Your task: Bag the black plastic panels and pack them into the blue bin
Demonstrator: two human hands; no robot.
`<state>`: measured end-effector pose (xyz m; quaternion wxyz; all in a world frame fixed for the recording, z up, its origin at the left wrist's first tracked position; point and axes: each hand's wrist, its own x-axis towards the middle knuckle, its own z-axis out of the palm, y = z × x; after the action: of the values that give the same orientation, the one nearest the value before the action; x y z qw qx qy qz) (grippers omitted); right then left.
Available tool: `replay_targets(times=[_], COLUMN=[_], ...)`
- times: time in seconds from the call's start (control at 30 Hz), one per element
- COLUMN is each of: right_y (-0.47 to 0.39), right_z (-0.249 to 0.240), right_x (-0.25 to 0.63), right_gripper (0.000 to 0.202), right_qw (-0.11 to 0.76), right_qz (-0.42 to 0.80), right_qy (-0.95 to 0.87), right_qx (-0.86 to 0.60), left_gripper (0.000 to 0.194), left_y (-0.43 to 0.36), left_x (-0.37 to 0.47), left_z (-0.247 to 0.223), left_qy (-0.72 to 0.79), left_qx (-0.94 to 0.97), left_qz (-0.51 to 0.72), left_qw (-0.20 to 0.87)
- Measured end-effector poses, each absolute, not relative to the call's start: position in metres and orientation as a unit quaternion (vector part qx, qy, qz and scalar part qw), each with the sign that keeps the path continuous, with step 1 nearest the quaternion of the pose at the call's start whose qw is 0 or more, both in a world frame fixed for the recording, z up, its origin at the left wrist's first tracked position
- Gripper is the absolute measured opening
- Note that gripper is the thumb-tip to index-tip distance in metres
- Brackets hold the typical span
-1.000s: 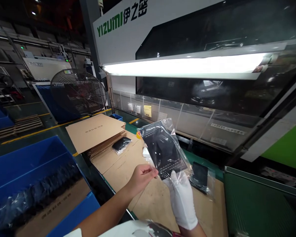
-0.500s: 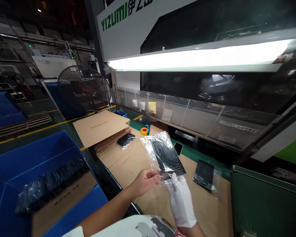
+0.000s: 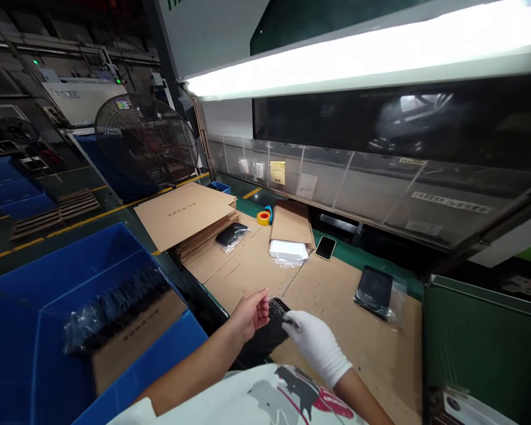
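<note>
A black flat panel in clear film hangs low in front of my body, over the near edge of the cardboard-covered table. Gloved in white, my right hand pinches its upper right edge. My bare left hand is at its upper left, fingers curled together; whether they grip the film is too small to tell. To the right lie bagged black panels. Another bagged black piece lies beside the stacked cardboard sheets.
A blue bin with a row of bagged pieces stands at the left. Farther back on the table are a tape roll, a phone and a cardboard box holding white bags. A green surface borders the right.
The bagged black panel has come down and closer to my body, its face now turned away. Both hands have shifted, and the box behind is uncovered. The view has tilted down.
</note>
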<state>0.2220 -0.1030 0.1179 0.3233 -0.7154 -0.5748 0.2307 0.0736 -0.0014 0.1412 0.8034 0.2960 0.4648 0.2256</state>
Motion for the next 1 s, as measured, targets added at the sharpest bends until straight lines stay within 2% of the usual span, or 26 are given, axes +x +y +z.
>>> replay_targets(times=[0.07, 0.13, 0.23, 0.3, 0.4, 0.47, 0.5, 0.57, 0.63, 0.67, 0.77, 0.9, 1.0], right_y=[-0.104, -0.104, -0.103, -0.100, -0.093, -0.086, -0.082, -0.075, -0.068, -0.065, -0.054, -0.025, 0.010], right_z=[0.118, 0.121, 0.129, 0.135, 0.143, 0.144, 0.144, 0.138, 0.127, 0.120, 0.094, 0.055, 0.029], right_x=[0.228, 0.235, 0.240, 0.235, 0.216, 0.201, 0.195, 0.185, 0.180, 0.178, 0.175, 0.164, 0.141], right_gripper=[0.025, 0.033, 0.031, 0.042, 0.073, 0.080, 0.076, 0.051, 0.020, 0.014, 0.021, 0.017, 0.022], right_qw=[0.270, 0.290, 0.346, 0.341, 0.263, 0.199, 0.173, 0.162, 0.221, 0.259, 0.338, 0.387, 0.421], right_qz=[0.199, 0.172, 0.118, 0.097, 0.120, 0.156, 0.176, 0.236, 0.326, 0.369, 0.454, 0.551, 0.621], right_qy=[-0.608, -0.605, -0.569, -0.586, -0.646, -0.645, -0.638, -0.625, -0.594, -0.569, -0.485, -0.337, -0.221], right_qx=[-0.719, -0.722, -0.736, -0.729, -0.706, -0.721, -0.730, -0.726, -0.702, -0.688, -0.667, -0.658, -0.622], left_gripper=[0.034, 0.033, 0.032, 0.032, 0.031, 0.031, 0.031, 0.032, 0.037, 0.040, 0.047, 0.046, 0.044], left_y=[-0.002, -0.003, -0.007, -0.011, -0.016, -0.021, -0.023, -0.027, -0.030, -0.030, -0.031, -0.032, -0.032], left_x=[0.063, 0.054, 0.047, 0.048, 0.053, 0.056, 0.057, 0.058, 0.056, 0.055, 0.044, 0.014, -0.023], left_z=[0.137, 0.136, 0.141, 0.145, 0.150, 0.150, 0.149, 0.146, 0.142, 0.140, 0.136, 0.131, 0.116], left_qy=[0.503, 0.514, 0.503, 0.486, 0.472, 0.477, 0.476, 0.470, 0.462, 0.459, 0.448, 0.454, 0.501], left_qx=[0.203, 0.124, 0.039, 0.008, 0.018, 0.058, 0.089, 0.168, 0.240, 0.267, 0.302, 0.294, 0.244], left_qz=[0.232, 0.246, 0.255, 0.247, 0.233, 0.235, 0.243, 0.269, 0.295, 0.300, 0.297, 0.302, 0.326], left_qw=[0.808, 0.812, 0.825, 0.839, 0.850, 0.845, 0.840, 0.824, 0.801, 0.793, 0.788, 0.785, 0.764])
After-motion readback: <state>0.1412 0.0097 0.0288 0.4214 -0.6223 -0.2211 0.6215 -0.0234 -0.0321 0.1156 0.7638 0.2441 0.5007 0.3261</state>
